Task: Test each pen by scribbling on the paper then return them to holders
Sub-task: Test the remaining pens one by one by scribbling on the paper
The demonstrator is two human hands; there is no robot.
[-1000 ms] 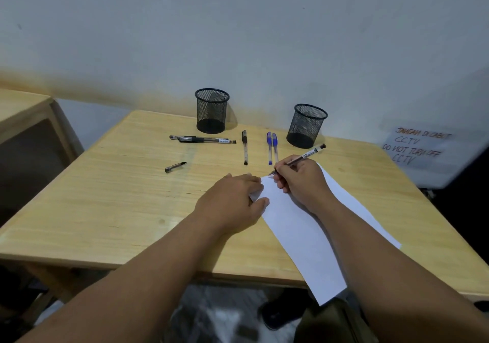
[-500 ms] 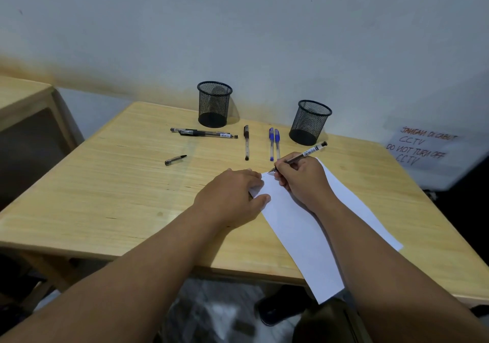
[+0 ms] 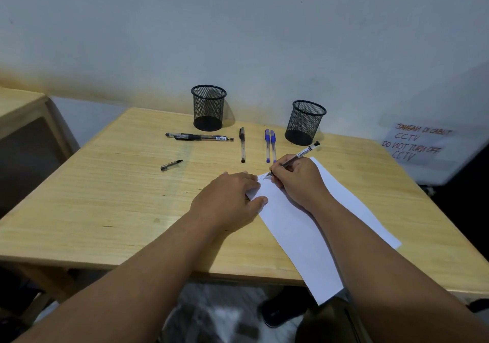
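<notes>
My right hand (image 3: 299, 178) grips a black pen (image 3: 304, 153) with its tip on the top left corner of the white paper (image 3: 299, 226), where a small scribble shows. My left hand (image 3: 230, 199) lies flat, fingers apart, pressing the paper's left edge. On the table lie two black pens (image 3: 198, 137), a single black pen (image 3: 242, 144), two blue pens (image 3: 270, 145) and a pen cap (image 3: 171, 165). Two black mesh holders stand at the back, the left holder (image 3: 208, 107) and the right holder (image 3: 305, 122); both look empty.
The wooden table (image 3: 105, 197) stands against a white wall. The paper hangs over the table's front edge. A second wooden table (image 3: 18, 104) is at the far left. A handwritten CCTV notice (image 3: 415, 142) is at the right.
The pen tip has made a small scribble on the paper's corner. My left hand has stayed on the paper. The camera has tilted slightly.
</notes>
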